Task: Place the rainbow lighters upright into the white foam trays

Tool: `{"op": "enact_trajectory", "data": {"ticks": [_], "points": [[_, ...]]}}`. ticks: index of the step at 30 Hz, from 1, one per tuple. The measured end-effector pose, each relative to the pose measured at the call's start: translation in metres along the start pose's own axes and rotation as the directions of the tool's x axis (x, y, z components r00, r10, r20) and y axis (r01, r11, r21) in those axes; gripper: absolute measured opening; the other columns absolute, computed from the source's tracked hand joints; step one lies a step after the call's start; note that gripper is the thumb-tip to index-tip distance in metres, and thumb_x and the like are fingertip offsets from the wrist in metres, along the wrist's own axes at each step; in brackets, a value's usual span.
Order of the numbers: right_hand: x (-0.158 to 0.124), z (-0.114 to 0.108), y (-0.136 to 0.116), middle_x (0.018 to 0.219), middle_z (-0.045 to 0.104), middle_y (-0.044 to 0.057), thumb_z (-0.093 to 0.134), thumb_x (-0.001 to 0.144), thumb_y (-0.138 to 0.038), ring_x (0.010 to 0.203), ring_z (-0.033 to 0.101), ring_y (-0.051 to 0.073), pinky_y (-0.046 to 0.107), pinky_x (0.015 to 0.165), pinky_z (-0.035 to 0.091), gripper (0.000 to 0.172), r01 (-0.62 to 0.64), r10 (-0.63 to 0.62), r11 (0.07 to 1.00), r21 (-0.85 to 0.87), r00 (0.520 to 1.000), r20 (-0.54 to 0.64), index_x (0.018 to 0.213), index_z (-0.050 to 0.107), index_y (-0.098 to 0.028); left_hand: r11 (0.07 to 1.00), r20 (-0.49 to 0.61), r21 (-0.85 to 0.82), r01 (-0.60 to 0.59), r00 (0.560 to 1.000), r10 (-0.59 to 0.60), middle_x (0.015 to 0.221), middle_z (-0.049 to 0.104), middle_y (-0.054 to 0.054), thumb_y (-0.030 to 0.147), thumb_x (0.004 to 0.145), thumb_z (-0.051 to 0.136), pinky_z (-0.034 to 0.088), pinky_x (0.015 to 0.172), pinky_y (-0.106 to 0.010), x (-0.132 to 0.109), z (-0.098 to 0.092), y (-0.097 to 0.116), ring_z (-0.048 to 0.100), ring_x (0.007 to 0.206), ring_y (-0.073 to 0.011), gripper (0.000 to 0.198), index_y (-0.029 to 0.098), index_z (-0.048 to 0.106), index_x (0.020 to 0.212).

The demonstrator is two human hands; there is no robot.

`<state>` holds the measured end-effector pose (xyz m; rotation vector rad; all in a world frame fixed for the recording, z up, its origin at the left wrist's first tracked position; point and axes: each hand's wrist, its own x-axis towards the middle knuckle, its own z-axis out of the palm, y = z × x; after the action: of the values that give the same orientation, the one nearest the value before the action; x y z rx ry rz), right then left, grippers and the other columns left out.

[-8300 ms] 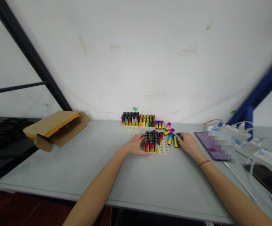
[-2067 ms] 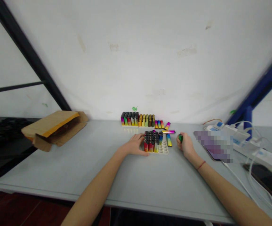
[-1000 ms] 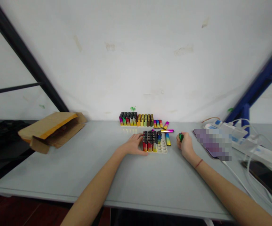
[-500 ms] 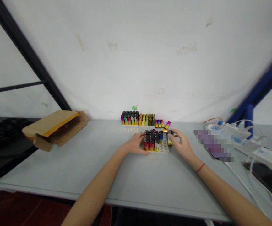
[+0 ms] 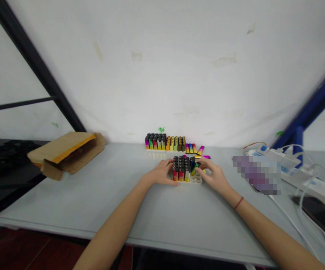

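Observation:
A white tray (image 5: 196,181) with round-ended slots stands in front of me, its left and middle part filled with upright lighters (image 5: 181,173) with black tops. My left hand (image 5: 161,174) curves round the tray's left end, thumb at the front and fingers behind. Over the right slots, my right hand (image 5: 211,173) pinches a green and yellow lighter (image 5: 197,165) between thumb and fingers. It is mostly hidden, and I cannot tell whether it sits in a slot. Just behind the tray lies a purple and yellow lighter (image 5: 203,157).
Two filled blocks of lighters, one black-topped (image 5: 155,142) and one yellow-toned (image 5: 175,143), stand by the wall. Several loose lighters (image 5: 191,148) lie beside them. An open cardboard box (image 5: 66,152) is at left; a power strip (image 5: 314,185), cables and a dark phone (image 5: 320,215) at right.
My right hand has moved left with the lighter, from beside the tray to over its right slots. My left hand stays at the tray's left end.

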<state>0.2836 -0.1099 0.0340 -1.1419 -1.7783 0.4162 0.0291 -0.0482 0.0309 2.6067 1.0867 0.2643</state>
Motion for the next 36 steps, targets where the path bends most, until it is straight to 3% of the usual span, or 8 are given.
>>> {"op": "enact_trajectory", "data": {"ticks": [6, 8, 11, 14, 19, 22, 28, 36], "points": [[0.004, -0.006, -0.010, 0.106, 0.067, 0.010, 0.046, 0.090, -0.035, 0.094, 0.061, 0.021, 0.036, 0.085, 0.046, 0.030, 0.135, -0.134, 0.985, -0.104, 0.991, 0.020, 0.107, 0.065, -0.020, 1.000, 0.000, 0.000, 0.004, 1.000, -0.004, 0.142, 0.036, -0.016, 0.067, 0.062, 0.068, 0.019, 0.112, -0.046, 0.001, 0.002, -0.001, 0.030, 0.132, -0.0370, 0.095, 0.014, 0.040, 0.136], [0.006, -0.011, -0.008, 0.098, 0.069, 0.010, 0.040, 0.092, -0.035, 0.085, 0.061, 0.020, 0.032, 0.076, 0.046, 0.033, 0.049, -0.061, 0.986, -0.158, 0.995, -0.075, 0.101, 0.066, -0.017, 1.000, 0.002, 0.008, 0.007, 1.000, -0.007, 0.142, 0.036, -0.015, 0.067, 0.062, 0.068, 0.020, 0.112, -0.046, 0.001, 0.001, 0.000, 0.031, 0.132, -0.0358, 0.094, 0.015, 0.041, 0.135], [0.006, -0.020, 0.001, 0.060, 0.060, 0.004, 0.039, 0.091, -0.039, 0.053, 0.049, 0.014, 0.026, 0.053, 0.034, 0.038, -0.186, 0.108, 0.920, -0.346, 0.966, -0.234, 0.073, 0.064, -0.016, 1.000, 0.006, 0.012, 0.007, 1.000, -0.007, 0.142, 0.035, -0.016, 0.067, 0.062, 0.069, 0.019, 0.112, -0.046, 0.000, -0.001, 0.001, 0.031, 0.132, -0.0359, 0.093, 0.015, 0.042, 0.134], [0.003, -0.023, 0.014, 0.050, 0.049, 0.001, 0.040, 0.090, -0.038, 0.048, 0.041, 0.013, 0.027, 0.051, 0.027, 0.042, -0.303, 0.176, 0.817, -0.491, 0.941, -0.288, 0.058, 0.055, -0.018, 1.000, -0.003, -0.004, 0.000, 1.000, 0.000, 0.141, 0.037, -0.016, 0.067, 0.061, 0.069, 0.020, 0.112, -0.047, -0.001, -0.001, 0.001, 0.032, 0.131, -0.0368, 0.092, 0.014, 0.045, 0.132], [-0.003, -0.012, 0.029, 0.083, 0.062, 0.008, 0.041, 0.090, -0.036, 0.078, 0.057, 0.020, 0.029, 0.072, 0.041, 0.033, -0.103, 0.103, 0.864, -0.493, 0.994, -0.027, 0.102, 0.065, -0.017, 1.000, -0.037, -0.008, -0.014, 0.999, 0.014, 0.140, 0.038, -0.017, 0.066, 0.061, 0.070, 0.020, 0.112, -0.047, -0.002, 0.001, 0.000, 0.033, 0.130, -0.0363, 0.092, 0.013, 0.045, 0.131], [-0.005, -0.006, 0.033, 0.095, 0.062, 0.010, 0.042, 0.091, -0.039, 0.089, 0.057, 0.023, 0.033, 0.082, 0.041, 0.035, -0.038, 0.087, 0.841, -0.540, 0.994, 0.066, 0.108, 0.065, -0.019, 1.000, -0.041, -0.018, -0.012, 0.999, 0.011, 0.140, 0.038, -0.016, 0.065, 0.060, 0.071, 0.020, 0.112, -0.047, -0.004, 0.001, 0.001, 0.034, 0.130, -0.0364, 0.092, 0.014, 0.045, 0.131], [-0.006, -0.011, 0.035, 0.089, 0.064, 0.010, 0.048, 0.087, -0.036, 0.085, 0.058, 0.023, 0.034, 0.079, 0.044, 0.027, -0.139, 0.185, 0.817, -0.559, 0.982, 0.026, 0.094, 0.064, -0.015, 0.999, -0.052, -0.030, -0.021, 0.998, 0.019, 0.140, 0.038, -0.016, 0.066, 0.060, 0.071, 0.019, 0.112, -0.048, -0.005, 0.003, 0.002, 0.033, 0.131, -0.0355, 0.094, 0.014, 0.043, 0.133], [-0.006, -0.012, 0.039, 0.093, 0.066, 0.015, 0.046, 0.079, -0.017, 0.085, 0.061, 0.025, 0.034, 0.080, 0.045, 0.033, -0.206, 0.256, 0.779, -0.592, 0.967, 0.001, 0.105, 0.064, -0.007, 1.000, -0.053, -0.022, -0.008, 0.999, 0.006, 0.140, 0.039, -0.016, 0.064, 0.059, 0.073, 0.018, 0.113, -0.046, -0.006, 0.001, 0.006, 0.033, 0.131, -0.0338, 0.093, 0.014, 0.045, 0.132]]}}
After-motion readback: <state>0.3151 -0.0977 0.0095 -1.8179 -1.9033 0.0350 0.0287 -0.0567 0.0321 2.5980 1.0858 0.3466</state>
